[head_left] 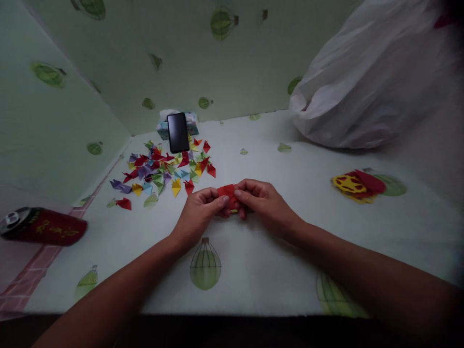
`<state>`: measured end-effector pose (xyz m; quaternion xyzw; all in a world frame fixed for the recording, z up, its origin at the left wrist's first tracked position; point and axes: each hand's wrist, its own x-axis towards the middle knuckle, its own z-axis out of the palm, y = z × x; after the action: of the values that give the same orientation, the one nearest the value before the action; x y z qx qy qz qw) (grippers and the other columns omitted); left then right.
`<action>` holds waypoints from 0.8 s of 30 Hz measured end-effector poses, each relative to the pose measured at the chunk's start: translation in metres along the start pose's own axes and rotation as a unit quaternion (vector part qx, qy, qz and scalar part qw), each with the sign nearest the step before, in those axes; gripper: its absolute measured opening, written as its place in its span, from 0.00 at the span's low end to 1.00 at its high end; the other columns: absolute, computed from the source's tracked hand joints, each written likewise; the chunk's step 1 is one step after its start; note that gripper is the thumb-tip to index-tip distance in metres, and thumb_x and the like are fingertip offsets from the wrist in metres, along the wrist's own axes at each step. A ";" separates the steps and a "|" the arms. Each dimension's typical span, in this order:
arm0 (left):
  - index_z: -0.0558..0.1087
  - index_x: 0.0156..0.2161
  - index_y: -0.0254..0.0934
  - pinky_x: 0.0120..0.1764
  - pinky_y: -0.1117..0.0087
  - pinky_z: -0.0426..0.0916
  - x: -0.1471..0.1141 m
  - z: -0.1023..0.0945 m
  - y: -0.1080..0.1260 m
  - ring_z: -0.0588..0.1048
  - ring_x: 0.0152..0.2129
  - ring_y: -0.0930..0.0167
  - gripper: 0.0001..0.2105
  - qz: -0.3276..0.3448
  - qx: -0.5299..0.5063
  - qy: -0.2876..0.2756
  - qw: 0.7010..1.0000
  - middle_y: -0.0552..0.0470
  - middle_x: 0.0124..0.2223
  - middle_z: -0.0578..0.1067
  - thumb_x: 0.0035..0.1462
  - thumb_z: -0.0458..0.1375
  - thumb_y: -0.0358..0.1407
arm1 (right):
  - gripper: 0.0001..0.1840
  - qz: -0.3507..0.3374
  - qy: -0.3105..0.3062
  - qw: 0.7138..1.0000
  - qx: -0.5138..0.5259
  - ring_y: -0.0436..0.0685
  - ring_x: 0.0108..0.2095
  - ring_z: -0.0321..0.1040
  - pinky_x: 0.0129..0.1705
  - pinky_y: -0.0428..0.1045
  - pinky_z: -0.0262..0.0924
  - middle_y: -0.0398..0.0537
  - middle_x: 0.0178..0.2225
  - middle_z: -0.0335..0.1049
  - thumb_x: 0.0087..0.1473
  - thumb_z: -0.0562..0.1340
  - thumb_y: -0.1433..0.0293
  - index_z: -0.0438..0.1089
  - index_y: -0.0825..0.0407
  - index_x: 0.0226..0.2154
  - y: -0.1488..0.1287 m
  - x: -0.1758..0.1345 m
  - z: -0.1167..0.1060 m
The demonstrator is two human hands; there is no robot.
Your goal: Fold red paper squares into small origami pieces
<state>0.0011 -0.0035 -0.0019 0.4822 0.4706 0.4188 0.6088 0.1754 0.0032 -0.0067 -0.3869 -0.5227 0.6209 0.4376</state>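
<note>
Between my two hands is a small piece of red paper (227, 191), held just above the middle of the table. My left hand (203, 208) pinches its left side with thumb and fingers. On the right side, my right hand (263, 200) grips it the same way. A bit of yellow shows under the red paper, partly hidden by my fingers. Beyond my left hand lies a spread of small folded paper pieces (159, 169) in red, yellow, green, blue and purple.
A black phone (178, 133) leans on a tissue box (163, 129) behind the folded pieces. At left is a red drink can (50, 226). Red and yellow cut-out shapes (350, 185) lie at right, below a large white plastic bag (348, 87). The table's front edge (217, 313) runs along the bottom.
</note>
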 end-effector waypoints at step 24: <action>0.73 0.27 0.34 0.30 0.74 0.67 0.002 -0.003 -0.004 0.73 0.22 0.76 0.12 0.001 -0.002 -0.005 1.000 0.54 0.26 0.77 0.50 0.69 0.39 | 0.07 -0.042 0.011 0.993 -0.107 0.50 0.25 0.61 0.28 0.48 0.56 0.41 0.26 0.65 0.52 0.63 0.66 0.66 0.51 0.29 0.000 0.004 -0.002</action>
<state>-0.0007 -0.0013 -0.0060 0.4831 0.4664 0.4178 0.6120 0.1763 0.0073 -0.0075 -0.4160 -0.5969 0.5386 0.4250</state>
